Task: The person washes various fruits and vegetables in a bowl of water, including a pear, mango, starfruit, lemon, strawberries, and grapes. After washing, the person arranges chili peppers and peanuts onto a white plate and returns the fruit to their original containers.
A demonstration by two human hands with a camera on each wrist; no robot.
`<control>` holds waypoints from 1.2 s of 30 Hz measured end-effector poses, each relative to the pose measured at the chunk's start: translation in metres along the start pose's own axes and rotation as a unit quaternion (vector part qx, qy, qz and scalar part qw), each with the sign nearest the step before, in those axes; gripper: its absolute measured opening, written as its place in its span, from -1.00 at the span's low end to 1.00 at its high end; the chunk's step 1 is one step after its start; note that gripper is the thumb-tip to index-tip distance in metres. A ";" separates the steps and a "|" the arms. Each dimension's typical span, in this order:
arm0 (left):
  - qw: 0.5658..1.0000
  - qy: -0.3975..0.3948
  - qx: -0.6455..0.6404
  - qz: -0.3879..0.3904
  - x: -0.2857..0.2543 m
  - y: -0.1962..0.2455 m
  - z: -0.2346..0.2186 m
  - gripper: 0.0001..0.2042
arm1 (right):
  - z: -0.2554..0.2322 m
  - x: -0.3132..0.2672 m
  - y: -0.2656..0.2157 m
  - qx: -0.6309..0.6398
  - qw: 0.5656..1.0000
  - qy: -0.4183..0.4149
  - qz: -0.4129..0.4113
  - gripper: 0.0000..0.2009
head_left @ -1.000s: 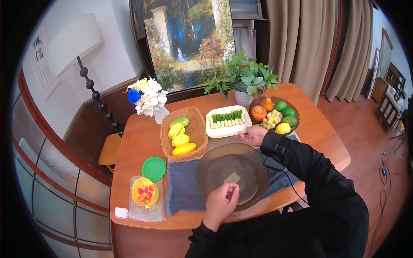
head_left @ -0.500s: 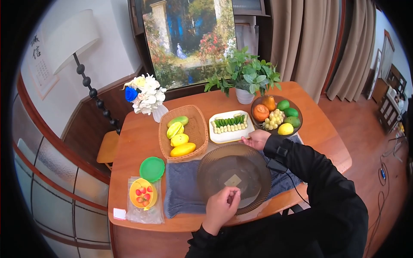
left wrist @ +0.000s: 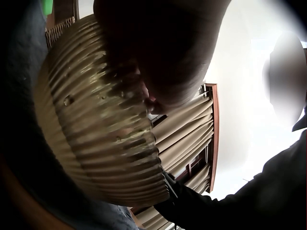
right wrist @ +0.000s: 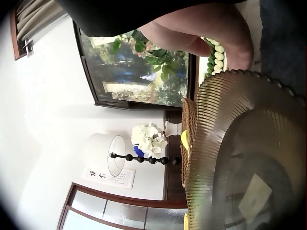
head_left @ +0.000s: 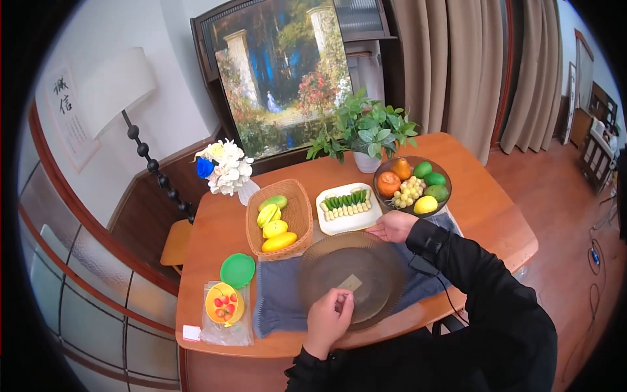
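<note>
The right hand point(head_left: 394, 227) pinches the near right corner of a white tray point(head_left: 332, 227); in the right wrist view, thumb and fingers lie at the tray's edge. Rows of green and pale pieces point(head_left: 346, 204) lie on the tray. Just in front of it, a ribbed, see-through brown bowl point(head_left: 381, 261) with a pale label point(head_left: 351, 282) stands on a dark blue cloth point(head_left: 277, 307). Over the bowl's near edge is the left hand point(head_left: 328, 321), loosely curled with nothing visible in it. The left wrist view shows the bowl's ribbed outer side point(left wrist: 96, 124) close by.
Left of the tray, a wicker basket point(head_left: 298, 212) holds yellow and green fruit. A fruit bowl point(head_left: 408, 208) stands to the right. Flowers point(head_left: 228, 168) and a potted plant point(head_left: 372, 130) are behind. A green lid point(head_left: 237, 270) and a yellow bowl point(head_left: 238, 315) of red fruit are at left.
The tray has come closer to the brown bowl, with the right hand at its corner. The left hand has shifted little over the bowl's near edge. The head view has also moved.
</note>
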State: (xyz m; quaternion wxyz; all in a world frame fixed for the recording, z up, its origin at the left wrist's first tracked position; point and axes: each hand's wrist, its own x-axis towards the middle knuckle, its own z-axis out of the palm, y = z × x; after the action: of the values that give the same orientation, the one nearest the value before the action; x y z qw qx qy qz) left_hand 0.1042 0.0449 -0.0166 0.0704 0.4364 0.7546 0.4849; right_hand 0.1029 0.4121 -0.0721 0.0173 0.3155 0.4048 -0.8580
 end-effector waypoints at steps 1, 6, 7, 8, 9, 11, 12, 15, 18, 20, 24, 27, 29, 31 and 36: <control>1.000 0.010 -0.005 -0.008 0.000 -0.002 0.001 -0.92 | 0.005 -0.015 0.002 -0.020 1.000 -0.005 -0.014 -0.61; 1.000 0.021 0.007 -0.002 -0.002 -0.010 0.004 -0.91 | 0.022 -0.107 0.030 -0.069 0.987 0.016 -0.142 -0.56; 0.999 0.029 0.018 0.012 -0.002 -0.017 0.006 -0.91 | 0.014 -0.115 0.042 -0.084 0.981 0.022 -0.175 -0.49; 0.999 0.033 0.010 0.012 -0.001 -0.018 0.006 -0.91 | 0.008 -0.125 0.052 -0.091 0.980 0.025 -0.175 -0.49; 0.999 0.025 0.027 0.002 0.000 -0.017 0.005 -0.89 | 0.004 -0.140 0.062 -0.071 0.973 0.034 -0.217 -0.47; 0.999 0.010 0.037 -0.025 -0.002 -0.010 0.003 -0.85 | 0.007 -0.174 0.091 -0.041 0.955 0.069 -0.287 -0.49; 0.999 0.022 0.042 -0.013 -0.002 -0.016 0.005 -0.86 | 0.004 -0.183 0.106 -0.047 0.957 0.069 -0.278 -0.49; 0.998 0.034 0.047 0.022 -0.003 -0.016 0.007 -0.89 | -0.009 -0.208 0.156 -0.042 0.941 0.130 -0.308 -0.55; 0.999 0.016 0.045 0.004 -0.003 -0.013 0.006 -0.88 | -0.035 -0.223 0.182 -0.025 0.935 0.139 -0.326 -0.57; 0.997 0.019 0.068 0.009 -0.004 -0.018 0.006 -0.89 | -0.047 -0.235 0.194 -0.001 0.933 0.150 -0.329 -0.59; 0.999 0.046 0.014 0.014 -0.004 -0.042 0.008 -0.87 | -0.069 -0.248 0.220 0.034 0.924 0.118 -0.363 -0.64; 0.997 0.053 -0.064 0.007 -0.001 -0.065 0.004 -0.89 | -0.084 -0.249 0.235 0.026 0.928 0.085 -0.362 -0.65; 0.990 0.060 -0.124 -0.011 -0.004 -0.066 0.003 -0.91 | -0.094 -0.241 0.244 0.123 0.908 -0.033 -0.399 -0.65; 0.992 0.056 -0.115 -0.015 -0.004 -0.070 0.003 -0.91 | -0.105 -0.229 0.255 0.129 0.903 -0.041 -0.407 -0.65; 0.994 0.033 -0.097 -0.032 0.002 -0.066 0.000 -0.90 | -0.102 -0.231 0.265 0.129 0.893 -0.057 -0.428 -0.63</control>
State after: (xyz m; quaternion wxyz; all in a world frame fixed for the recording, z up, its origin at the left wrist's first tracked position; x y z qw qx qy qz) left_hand 0.0636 0.0367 -0.0683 0.1030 0.3871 0.7193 0.5677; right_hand 0.4173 0.2543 -0.1736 -0.3691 0.0614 0.3848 -0.8438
